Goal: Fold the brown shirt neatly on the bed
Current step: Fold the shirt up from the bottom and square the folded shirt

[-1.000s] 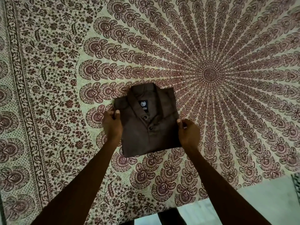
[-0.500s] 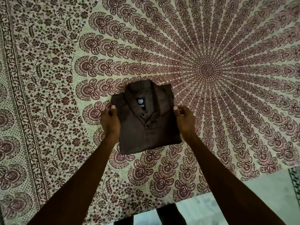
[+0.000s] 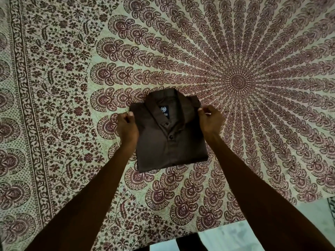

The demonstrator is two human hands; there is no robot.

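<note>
The folded dark brown cloth shirt (image 3: 170,142) lies on the patterned bed (image 3: 72,87), collar far, between both hands. The left hand (image 3: 126,127) pinches its left edge; the right hand (image 3: 210,122) pinches its right edge.

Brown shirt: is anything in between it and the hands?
Nothing visible is in the way. The left hand and right hand each grip an upper corner of the brown shirt, which lies folded directly on the patterned bedspread.
</note>
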